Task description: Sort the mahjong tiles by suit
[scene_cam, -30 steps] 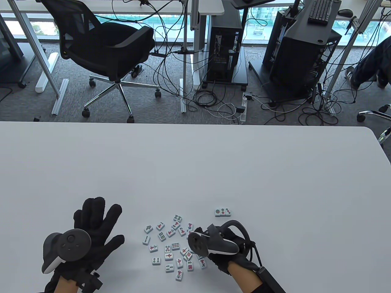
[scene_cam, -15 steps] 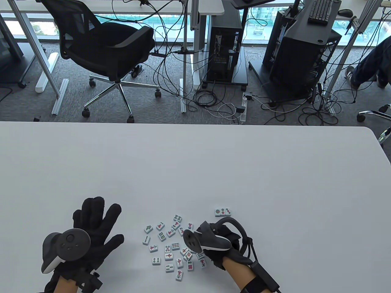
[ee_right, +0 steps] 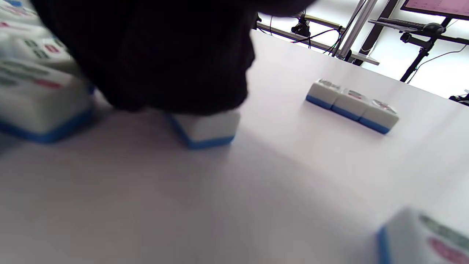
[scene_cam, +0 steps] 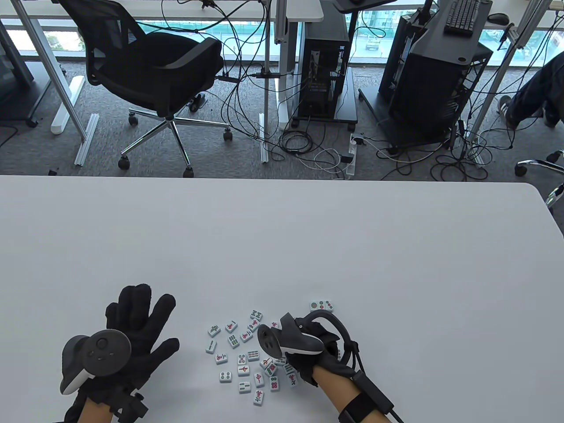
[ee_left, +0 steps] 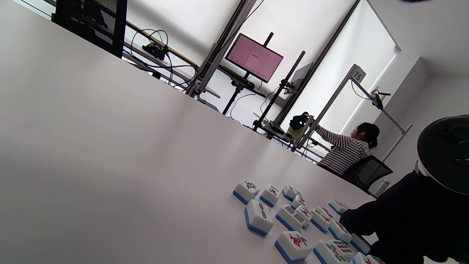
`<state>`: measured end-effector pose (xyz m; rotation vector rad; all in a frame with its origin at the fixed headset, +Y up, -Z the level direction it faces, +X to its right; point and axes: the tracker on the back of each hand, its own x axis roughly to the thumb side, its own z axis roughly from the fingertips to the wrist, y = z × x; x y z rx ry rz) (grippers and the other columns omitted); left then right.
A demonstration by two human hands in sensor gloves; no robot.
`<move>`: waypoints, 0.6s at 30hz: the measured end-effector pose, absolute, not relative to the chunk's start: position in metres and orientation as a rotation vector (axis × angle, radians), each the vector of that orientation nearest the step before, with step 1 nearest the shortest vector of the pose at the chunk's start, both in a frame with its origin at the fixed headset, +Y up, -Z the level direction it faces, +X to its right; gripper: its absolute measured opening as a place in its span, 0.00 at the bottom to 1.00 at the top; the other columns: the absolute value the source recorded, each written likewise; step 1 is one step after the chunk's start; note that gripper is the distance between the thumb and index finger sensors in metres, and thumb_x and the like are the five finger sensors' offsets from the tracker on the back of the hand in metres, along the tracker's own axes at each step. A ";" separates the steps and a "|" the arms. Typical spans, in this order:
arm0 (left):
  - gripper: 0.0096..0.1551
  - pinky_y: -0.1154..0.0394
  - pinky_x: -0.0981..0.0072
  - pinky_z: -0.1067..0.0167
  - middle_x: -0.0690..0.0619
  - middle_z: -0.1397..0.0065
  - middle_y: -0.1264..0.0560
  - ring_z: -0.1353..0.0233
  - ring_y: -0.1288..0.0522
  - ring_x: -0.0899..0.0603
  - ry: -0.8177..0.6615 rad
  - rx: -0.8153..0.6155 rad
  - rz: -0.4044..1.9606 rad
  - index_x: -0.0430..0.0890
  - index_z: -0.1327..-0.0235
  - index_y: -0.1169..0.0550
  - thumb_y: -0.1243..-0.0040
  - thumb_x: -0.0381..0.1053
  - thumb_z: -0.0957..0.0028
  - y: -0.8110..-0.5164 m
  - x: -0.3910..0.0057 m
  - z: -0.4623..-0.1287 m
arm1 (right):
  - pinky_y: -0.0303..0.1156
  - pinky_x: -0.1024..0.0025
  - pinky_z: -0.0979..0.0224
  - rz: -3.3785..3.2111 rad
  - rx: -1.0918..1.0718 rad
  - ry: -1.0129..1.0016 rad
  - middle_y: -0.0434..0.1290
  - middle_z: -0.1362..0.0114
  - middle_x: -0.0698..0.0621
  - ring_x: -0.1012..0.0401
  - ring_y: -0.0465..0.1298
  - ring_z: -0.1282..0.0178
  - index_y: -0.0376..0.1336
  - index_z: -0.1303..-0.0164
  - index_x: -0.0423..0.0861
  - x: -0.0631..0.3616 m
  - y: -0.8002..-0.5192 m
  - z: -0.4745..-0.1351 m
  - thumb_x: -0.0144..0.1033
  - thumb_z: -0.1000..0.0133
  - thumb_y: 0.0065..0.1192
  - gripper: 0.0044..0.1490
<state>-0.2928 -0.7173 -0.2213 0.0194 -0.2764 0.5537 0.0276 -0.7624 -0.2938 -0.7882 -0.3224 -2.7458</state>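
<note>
The left hand (scene_cam: 139,326) is laid flat at the table view's lower left, palm down, its gloved fingers (scene_cam: 136,299) straight and spread, the thumb held out to the right. A tracker (scene_cam: 94,352) is strapped to its back, and a bare wrist is seen below the glove. The right hand (scene_cam: 319,352) is turned leftward, its back and tracker (scene_cam: 286,341) tipped up; its fingers are hidden beneath. In the right wrist view the gloved fingers (ee_right: 165,66) are seen pressed down on a tile (ee_right: 205,130), though whether they are curled round it cannot be told. A strap is worn on the right forearm.
</note>
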 end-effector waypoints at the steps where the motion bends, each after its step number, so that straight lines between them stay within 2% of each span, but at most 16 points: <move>1: 0.48 0.80 0.41 0.28 0.66 0.20 0.77 0.18 0.83 0.50 -0.277 0.019 0.552 0.67 0.20 0.56 0.58 0.80 0.51 -0.717 -0.293 -0.221 | 0.74 0.75 0.84 -2.777 -0.793 -0.332 0.82 0.76 0.55 0.67 0.74 0.89 0.69 0.43 0.38 0.031 -0.760 -0.295 0.45 0.59 0.73 0.37; 7: 0.48 0.80 0.41 0.28 0.66 0.20 0.77 0.18 0.83 0.50 -0.276 0.023 0.556 0.67 0.20 0.56 0.58 0.80 0.51 -0.717 -0.293 -0.221 | 0.74 0.74 0.83 -3.066 -0.809 -0.162 0.82 0.75 0.55 0.67 0.75 0.88 0.70 0.43 0.38 0.062 -0.725 -0.298 0.45 0.59 0.73 0.37; 10: 0.48 0.80 0.41 0.28 0.66 0.20 0.77 0.18 0.83 0.50 -0.277 0.023 0.557 0.68 0.20 0.56 0.58 0.80 0.51 -0.717 -0.293 -0.221 | 0.75 0.74 0.83 -3.062 -0.713 -0.166 0.82 0.74 0.54 0.66 0.75 0.88 0.69 0.43 0.37 0.086 -0.715 -0.296 0.44 0.59 0.73 0.37; 14: 0.48 0.80 0.41 0.28 0.66 0.20 0.77 0.18 0.83 0.50 -0.281 0.023 0.553 0.68 0.20 0.56 0.58 0.80 0.51 -0.717 -0.292 -0.221 | 0.75 0.74 0.82 -2.959 -0.642 -0.303 0.83 0.74 0.54 0.67 0.75 0.87 0.69 0.43 0.36 0.107 -0.728 -0.284 0.44 0.58 0.72 0.37; 18: 0.48 0.80 0.41 0.28 0.66 0.20 0.77 0.18 0.83 0.50 -0.283 0.019 0.547 0.68 0.20 0.56 0.58 0.80 0.52 -0.718 -0.292 -0.221 | 0.75 0.74 0.82 -2.934 -0.644 -0.283 0.83 0.74 0.54 0.67 0.75 0.87 0.69 0.43 0.37 0.115 -0.741 -0.273 0.44 0.59 0.72 0.37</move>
